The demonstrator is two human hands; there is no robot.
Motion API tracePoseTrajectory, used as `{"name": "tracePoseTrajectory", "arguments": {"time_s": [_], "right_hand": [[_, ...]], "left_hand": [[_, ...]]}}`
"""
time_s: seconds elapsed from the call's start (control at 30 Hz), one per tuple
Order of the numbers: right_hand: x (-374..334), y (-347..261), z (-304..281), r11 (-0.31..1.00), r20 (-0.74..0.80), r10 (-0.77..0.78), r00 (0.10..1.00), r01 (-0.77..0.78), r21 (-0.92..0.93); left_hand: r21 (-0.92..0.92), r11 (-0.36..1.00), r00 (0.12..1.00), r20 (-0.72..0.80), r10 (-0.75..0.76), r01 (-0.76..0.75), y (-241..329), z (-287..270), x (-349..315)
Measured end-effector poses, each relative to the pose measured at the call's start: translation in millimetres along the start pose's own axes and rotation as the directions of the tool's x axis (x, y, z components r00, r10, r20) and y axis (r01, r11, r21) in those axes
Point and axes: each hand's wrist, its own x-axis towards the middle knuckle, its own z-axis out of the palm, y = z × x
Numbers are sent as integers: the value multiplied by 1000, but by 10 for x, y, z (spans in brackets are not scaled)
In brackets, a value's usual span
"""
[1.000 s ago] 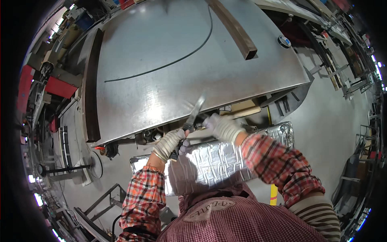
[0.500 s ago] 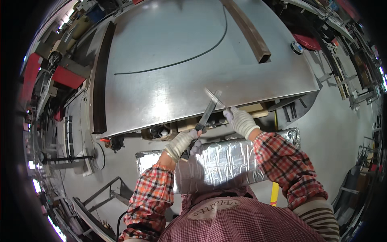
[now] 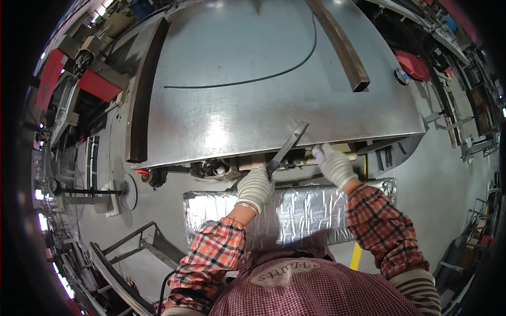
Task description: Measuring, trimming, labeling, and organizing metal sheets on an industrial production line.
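My left hand (image 3: 256,188), in a whitish knit glove, is wrapped round the dark handle of a flat metal blade (image 3: 291,141). The blade slants up and right over the near edge of the metal table (image 3: 232,116). To its right, my gloved right hand (image 3: 333,164) has its fingers pinched together. It grips the end of a thin pale strip (image 3: 295,125), smeared by motion, which crosses behind the blade near its tip. The exact kind of both pieces cannot be made out. Below my hands lies a foil-wrapped block (image 3: 300,210).
Two brown steel beams (image 3: 147,95) and a bent black rod (image 3: 237,83) lie on the tabletop. A small round tin (image 3: 401,76) is near its right edge. Beneath the top, a shelf holds assorted parts. A metal frame (image 3: 139,245) stands at lower left.
My left hand has turned so its back shows, and the blade has shifted right. My right hand has moved slightly right and down, the strip with it. The whole view has shifted a little.
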Motion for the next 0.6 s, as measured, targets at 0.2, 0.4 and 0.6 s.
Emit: {"name": "tracePoseTrajectory", "arguments": {"time_s": [0.2, 0.4, 0.6], "right_hand": [[-123, -235, -70, 998, 303, 20, 953, -1, -62], [-336, -220, 194, 975, 151, -188, 971, 202, -90], [-77, -209, -142, 864, 339, -395, 854, 470, -178]], "left_hand": [[58, 998, 990, 140, -4, -4, -81, -65, 76], [125, 992, 985, 163, -49, 29, 4, -196, 87], [174, 984, 990, 133, -49, 25, 50, -205, 49]]}}
